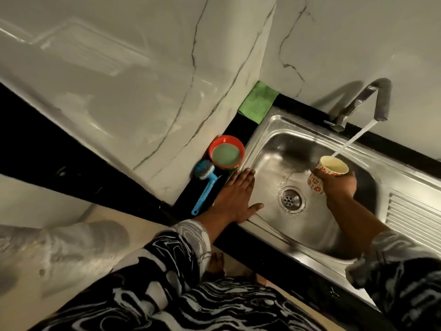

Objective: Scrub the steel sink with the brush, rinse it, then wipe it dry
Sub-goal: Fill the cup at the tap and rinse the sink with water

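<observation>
Sink (267,149) open around drain (291,199), cup (315,182) under tap (381,99), bowl (226,152) beside brush (206,191)

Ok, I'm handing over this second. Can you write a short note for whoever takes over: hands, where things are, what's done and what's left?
Hands: left hand rests flat on the sink's left rim. Right hand grips a patterned cup under the running tap.
Things: brush lies on the black counter beside a red bowl of greenish liquid. Green cloth is at the back corner.
Done: scrubbing, probably, since the brush is set down.
Left: rinse the basin, shut the tap, wipe dry.
</observation>
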